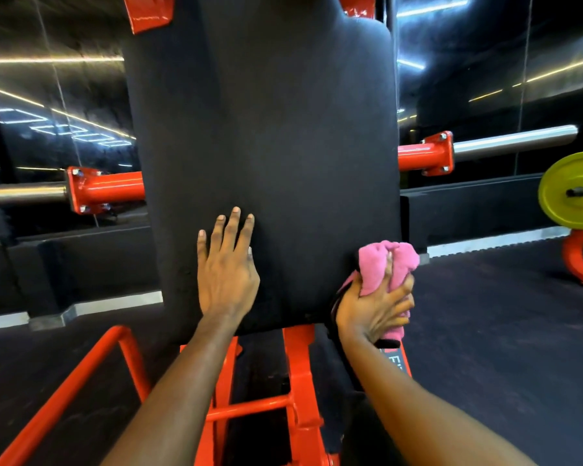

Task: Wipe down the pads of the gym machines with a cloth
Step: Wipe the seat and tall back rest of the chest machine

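The orange frame (298,381) is seen just below the black pad (266,129). On the pad's lower part the left hand (228,274) is laid flat, fingers straight and a bit apart, and the bunched pink cloth (381,264) is clamped in the curled fingers of the right hand (371,314) at the pad's lower right edge, probably touching it. Farther off, right of the pad, a yellow-green weight plate (572,190) is parked.

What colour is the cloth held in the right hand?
Pink; the cloth, gripped by the right hand, shows clearly in the head view.
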`<control>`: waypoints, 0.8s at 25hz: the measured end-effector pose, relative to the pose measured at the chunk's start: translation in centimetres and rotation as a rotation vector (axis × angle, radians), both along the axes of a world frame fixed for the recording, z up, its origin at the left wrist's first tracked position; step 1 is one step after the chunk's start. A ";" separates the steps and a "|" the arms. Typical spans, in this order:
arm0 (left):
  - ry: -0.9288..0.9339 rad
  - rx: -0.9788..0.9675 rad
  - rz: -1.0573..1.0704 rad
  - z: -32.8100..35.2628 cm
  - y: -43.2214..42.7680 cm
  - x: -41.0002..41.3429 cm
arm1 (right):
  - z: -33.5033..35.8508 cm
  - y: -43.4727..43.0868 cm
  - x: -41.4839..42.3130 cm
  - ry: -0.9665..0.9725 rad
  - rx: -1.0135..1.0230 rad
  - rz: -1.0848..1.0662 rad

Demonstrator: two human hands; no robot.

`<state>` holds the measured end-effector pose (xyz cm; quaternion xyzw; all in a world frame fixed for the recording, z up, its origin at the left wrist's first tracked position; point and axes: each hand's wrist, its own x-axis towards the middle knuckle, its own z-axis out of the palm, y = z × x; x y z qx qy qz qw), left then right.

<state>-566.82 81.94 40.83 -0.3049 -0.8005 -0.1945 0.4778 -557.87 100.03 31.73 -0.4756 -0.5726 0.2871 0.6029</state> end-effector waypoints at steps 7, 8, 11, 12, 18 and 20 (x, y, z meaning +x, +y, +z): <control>0.032 0.057 -0.027 -0.3 0.3 -0.5 | 15.0 3.9 -0.8 -0.054 0.296 0.035; 0.034 0.067 -0.026 -0.4 0.5 -0.5 | 15.4 4.2 -0.6 -0.082 0.340 0.028; 0.035 0.097 -0.044 -0.6 0.9 -0.5 | 10.4 3.9 0.4 -0.180 0.395 0.021; 0.031 0.098 -0.050 -0.7 0.9 -0.4 | 7.4 3.5 1.0 -0.201 0.375 0.040; -0.037 0.108 -0.130 0.7 -0.1 0.6 | -2.6 -0.2 4.4 -0.277 0.142 0.195; -0.121 0.175 -0.269 1.7 -0.8 1.3 | -0.2 -1.8 5.2 -0.125 0.102 0.295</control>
